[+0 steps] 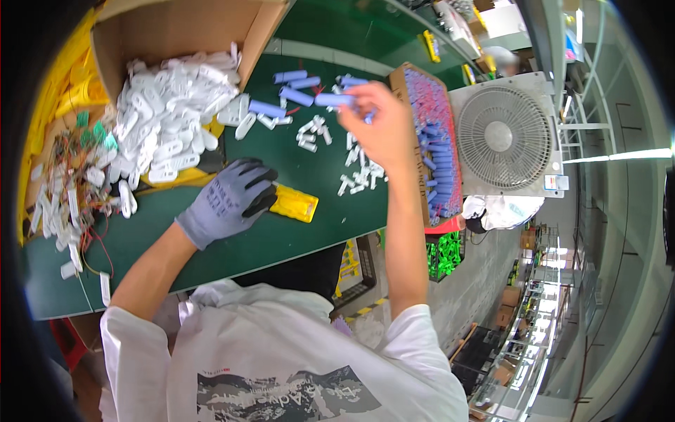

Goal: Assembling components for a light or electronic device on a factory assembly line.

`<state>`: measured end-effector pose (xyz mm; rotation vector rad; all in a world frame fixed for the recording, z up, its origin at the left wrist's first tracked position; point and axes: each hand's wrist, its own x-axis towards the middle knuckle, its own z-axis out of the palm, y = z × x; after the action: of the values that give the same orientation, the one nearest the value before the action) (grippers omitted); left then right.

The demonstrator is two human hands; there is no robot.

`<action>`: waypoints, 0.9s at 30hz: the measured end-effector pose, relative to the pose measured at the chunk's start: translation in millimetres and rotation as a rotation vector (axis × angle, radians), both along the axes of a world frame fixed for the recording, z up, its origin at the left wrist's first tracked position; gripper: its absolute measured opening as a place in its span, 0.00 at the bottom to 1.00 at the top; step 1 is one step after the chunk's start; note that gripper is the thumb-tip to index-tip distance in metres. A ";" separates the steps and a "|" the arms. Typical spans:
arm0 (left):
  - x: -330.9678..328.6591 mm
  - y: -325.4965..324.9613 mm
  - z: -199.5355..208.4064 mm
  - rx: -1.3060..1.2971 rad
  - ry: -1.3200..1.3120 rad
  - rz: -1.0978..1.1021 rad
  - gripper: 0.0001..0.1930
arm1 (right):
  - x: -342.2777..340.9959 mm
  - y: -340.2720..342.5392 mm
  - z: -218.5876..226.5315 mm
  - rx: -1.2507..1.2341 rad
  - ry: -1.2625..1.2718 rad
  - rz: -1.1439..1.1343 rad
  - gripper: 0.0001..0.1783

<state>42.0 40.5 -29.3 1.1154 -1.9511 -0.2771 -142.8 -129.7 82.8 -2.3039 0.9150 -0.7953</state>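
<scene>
My left hand [228,200], in a grey glove with black fingertips, is closed over one end of a flat yellow plastic housing [295,204] on the green table. The rest of the housing sticks out to the right of the fingers. My bare right hand [380,123] is raised farther out and pinches a lilac-blue cylindrical battery cell [332,100] between thumb and fingers. Beyond it, several similar cells [267,109] lie on the table, some with red wires. Small white plastic pieces [362,172] are scattered between my two hands.
An open cardboard box [190,28] spills white plastic shells [169,112] at the far left. Loose wired parts [70,204] lie left of my glove. A cardboard tray of cells [439,162] stands right, before a large fan [503,137]. Below it sits a crate of green parts [444,254].
</scene>
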 end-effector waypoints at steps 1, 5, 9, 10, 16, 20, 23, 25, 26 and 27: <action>2.7 -1.8 1.9 -0.017 -0.019 -0.015 0.14 | -13.3 13.5 -4.3 0.128 -0.191 0.007 0.10; 5.3 -2.2 -1.7 0.040 -0.052 -0.014 0.15 | -52.4 86.0 -70.3 0.397 -0.397 -0.015 0.13; 8.2 -2.2 2.7 0.135 -0.078 -0.004 0.18 | -42.2 123.9 -105.3 0.271 -0.299 -0.024 0.11; 8.6 -0.4 2.5 0.156 -0.086 -0.024 0.18 | -40.2 129.8 -108.4 0.307 -0.333 -0.066 0.11; 7.8 0.3 4.9 0.110 -0.081 -0.004 0.17 | -31.4 138.1 -104.1 0.041 -0.223 -0.101 0.10; 12.0 1.4 13.2 0.123 -0.009 -0.044 0.16 | -30.6 138.9 -106.9 -0.015 -0.179 -0.094 0.10; 17.4 0.8 17.9 0.086 -0.067 -0.042 0.15 | -32.1 140.1 -102.5 0.016 -0.152 -0.074 0.09; 21.5 0.8 18.1 0.112 -0.055 -0.054 0.13 | -29.1 140.9 -100.6 0.023 -0.143 -0.077 0.09; 21.2 3.2 17.7 0.122 -0.058 -0.048 0.13 | -27.2 141.5 -99.0 0.023 -0.131 -0.085 0.09; 21.0 4.2 16.2 0.192 -0.006 -0.031 0.12 | -23.3 141.4 -94.9 -0.006 -0.124 -0.079 0.13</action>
<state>63.0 44.7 -13.1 1.2098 -1.9804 -0.4864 -166.1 11.7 -12.1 -2.2079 0.9534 -0.9639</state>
